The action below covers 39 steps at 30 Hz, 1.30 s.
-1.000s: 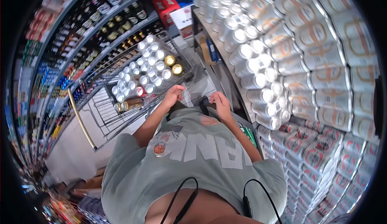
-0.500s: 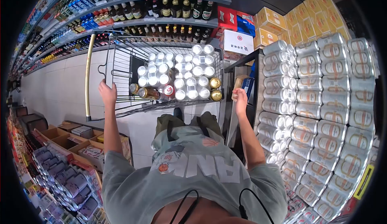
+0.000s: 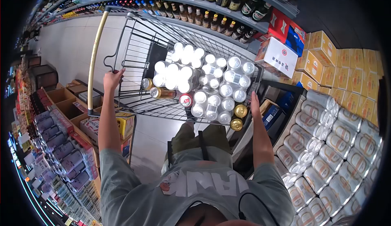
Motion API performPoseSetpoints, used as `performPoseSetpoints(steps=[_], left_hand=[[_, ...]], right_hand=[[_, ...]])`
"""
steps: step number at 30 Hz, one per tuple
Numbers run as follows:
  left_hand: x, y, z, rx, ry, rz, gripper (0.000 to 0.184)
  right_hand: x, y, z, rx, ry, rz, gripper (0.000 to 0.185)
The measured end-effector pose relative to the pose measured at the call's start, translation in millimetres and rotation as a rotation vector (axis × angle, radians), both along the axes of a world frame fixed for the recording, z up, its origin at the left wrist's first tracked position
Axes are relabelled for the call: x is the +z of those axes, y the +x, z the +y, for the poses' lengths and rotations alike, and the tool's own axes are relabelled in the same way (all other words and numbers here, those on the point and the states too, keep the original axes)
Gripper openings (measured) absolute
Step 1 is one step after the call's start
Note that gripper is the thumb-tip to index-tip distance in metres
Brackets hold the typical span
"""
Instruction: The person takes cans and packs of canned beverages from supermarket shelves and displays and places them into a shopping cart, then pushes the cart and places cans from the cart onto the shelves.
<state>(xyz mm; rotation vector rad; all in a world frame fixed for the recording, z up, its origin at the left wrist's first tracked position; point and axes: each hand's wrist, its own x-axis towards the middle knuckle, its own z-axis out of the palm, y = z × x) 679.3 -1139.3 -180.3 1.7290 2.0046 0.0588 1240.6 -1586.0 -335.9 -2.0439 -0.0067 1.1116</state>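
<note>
Cart (image 3: 157, 57): ahead of you, between your grips, long axis running left to right; cans (image 3: 214, 88): inside, toward its front; your left grip (image 3: 113, 80): curled on its rear; right grip (image 3: 255, 105): fingers extended beside its front, contact unclear.

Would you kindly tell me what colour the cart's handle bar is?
The handle bar is pale yellow, seen best in the head view.

From here I see a grey-green T-shirt (image 3: 167, 203) with short sleeves and big pale letters (image 3: 211, 183), olive bottoms (image 3: 220, 138), black straps (image 3: 203, 145) and a thin black cord (image 3: 259, 205).
</note>
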Motion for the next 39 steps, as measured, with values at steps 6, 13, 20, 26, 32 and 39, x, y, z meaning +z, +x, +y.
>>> performPoseSetpoints(steps=[6, 13, 20, 26, 32, 39], left_hand=[[22.6, 18.6, -3.9, 0.083, -0.033, 0.017, 0.056], [23.2, 4.2, 17.0, 0.028, -0.035, -0.002, 0.055], [24.8, -16.7, 32.0, 0.006, -0.014, 0.052, 0.056], [14.7, -44.5, 67.9, 0.011, -0.010, -0.049, 0.051], [4.7, -82.1, 96.9, 0.002, -0.011, -0.085, 0.048], [3.5, -120.7, 129.0, -0.004, 0.020, -0.082, 0.046]], right_hand=[[-52.9, -6.5, 6.3, -0.190, 0.134, -0.119, 0.065], [-45.8, -24.3, 29.4, -0.247, 0.110, -0.152, 0.067], [-67.9, -54.0, 24.5, -0.082, -0.093, -0.363, 0.066], [-54.3, -82.9, 60.7, -0.057, -0.103, -0.467, 0.065], [-40.6, -111.5, 91.9, -0.019, -0.151, -0.437, 0.063], [-35.8, -135.7, 152.2, -0.025, -0.074, -0.468, 0.062]])
